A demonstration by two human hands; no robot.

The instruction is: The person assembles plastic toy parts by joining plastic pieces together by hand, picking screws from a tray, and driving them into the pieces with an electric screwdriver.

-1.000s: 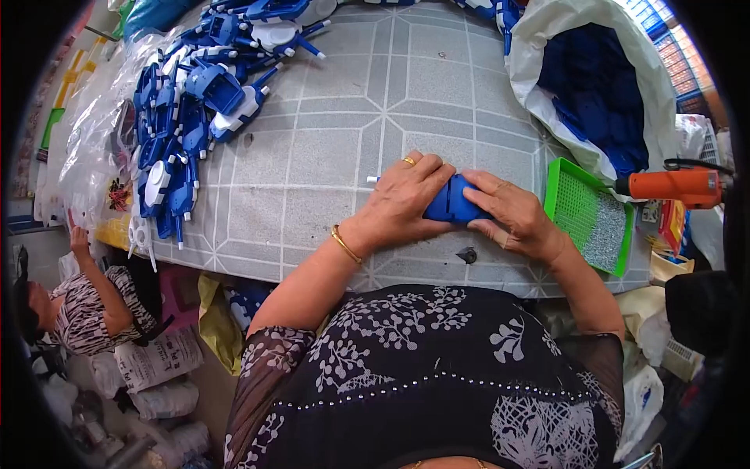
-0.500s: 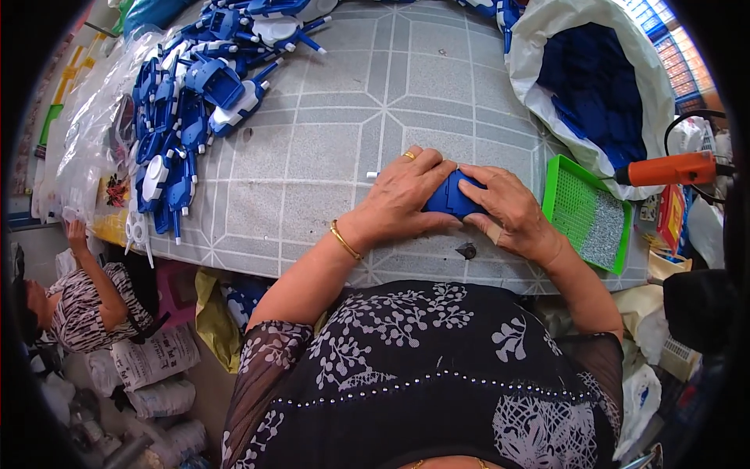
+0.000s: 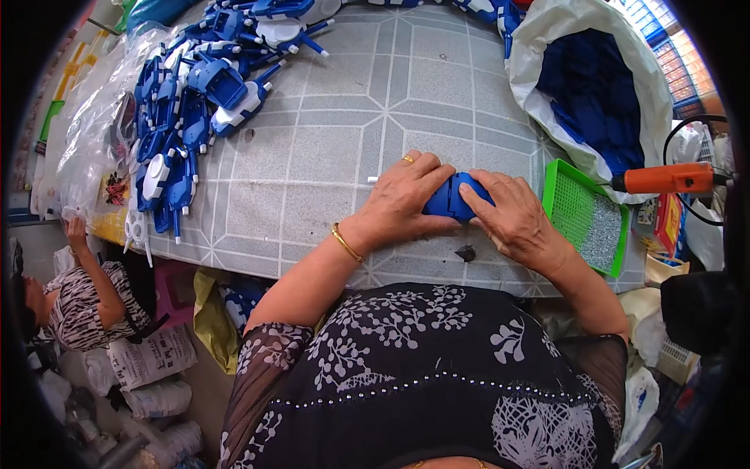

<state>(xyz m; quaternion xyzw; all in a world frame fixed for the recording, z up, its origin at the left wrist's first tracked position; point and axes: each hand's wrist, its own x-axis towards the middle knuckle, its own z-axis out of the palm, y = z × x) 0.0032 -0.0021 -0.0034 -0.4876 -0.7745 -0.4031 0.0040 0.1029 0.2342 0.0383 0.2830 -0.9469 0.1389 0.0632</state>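
Both my hands meet over a blue plastic casing (image 3: 443, 202) near the middle of the table. My left hand (image 3: 405, 191) is closed round its left part, the thumb along the near edge. A white tip (image 3: 373, 180) pokes out beyond that hand and seems to belong to the same piece. My right hand (image 3: 512, 211) grips the casing's right end, thumb on top and fingers over the far side. A dark gap runs across the blue surface between the hands. Just nearer to me lies a small dark piece (image 3: 466, 252). The casing's underside is hidden.
A heap of blue-and-white plastic assemblies (image 3: 223, 82) covers the far left, by white-handled scissors (image 3: 137, 230). At right stand a green tray (image 3: 551, 191) of small screws, an orange electric screwdriver (image 3: 670, 178) and a white sack (image 3: 531, 86) of blue parts. Another person (image 3: 98, 301) sits at left.
My right hand has shifted slightly, its thumb now farther over the top of the casing. More of the blue right end shows, with a clear gap across it. The left hand stays nearly still.
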